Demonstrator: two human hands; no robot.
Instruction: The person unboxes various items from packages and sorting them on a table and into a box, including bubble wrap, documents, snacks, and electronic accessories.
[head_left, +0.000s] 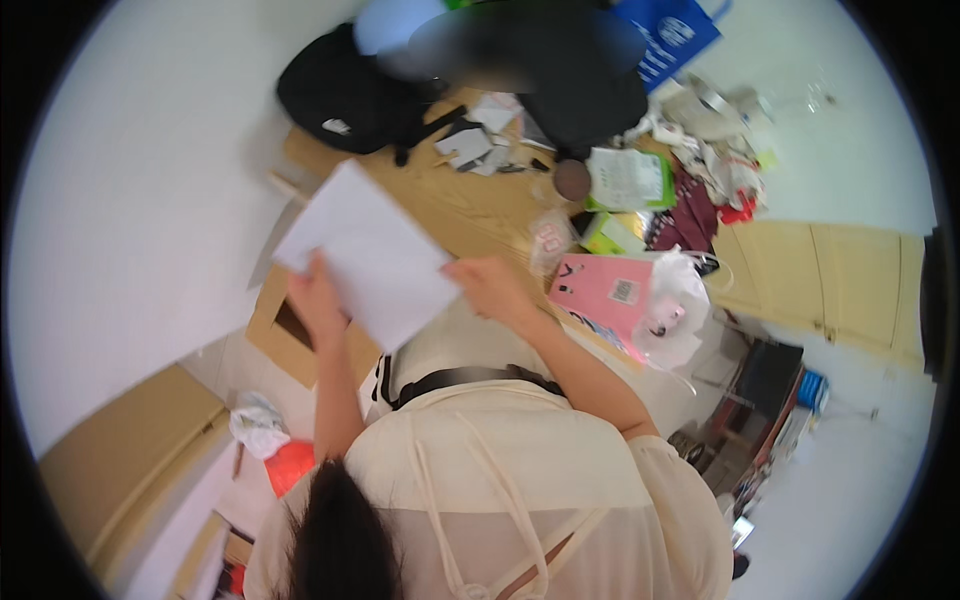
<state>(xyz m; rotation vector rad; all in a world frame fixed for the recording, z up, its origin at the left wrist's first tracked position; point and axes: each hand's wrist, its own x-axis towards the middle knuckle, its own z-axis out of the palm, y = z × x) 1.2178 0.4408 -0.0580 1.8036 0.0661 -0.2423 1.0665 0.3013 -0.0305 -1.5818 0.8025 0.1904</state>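
Observation:
A white sheet of paper (375, 251), or a thin stack of sheets, is held up between my two hands, over the near edge of the wooden table (450, 214). My left hand (319, 300) grips its left lower edge, thumb on top. At the right corner, my right hand (491, 289) pinches the paper between thumb and fingers. No writing shows on the side facing me. Whether it is one sheet or several, I cannot tell.
A black backpack (345, 97) sits at the table's far left. Pink paper bag (600, 289), green-edged package (630, 180) and brown round lid (572, 180) stand to the right. Paper scraps (472, 146) lie farther back. Below the table's left side is an open cardboard box (274, 341).

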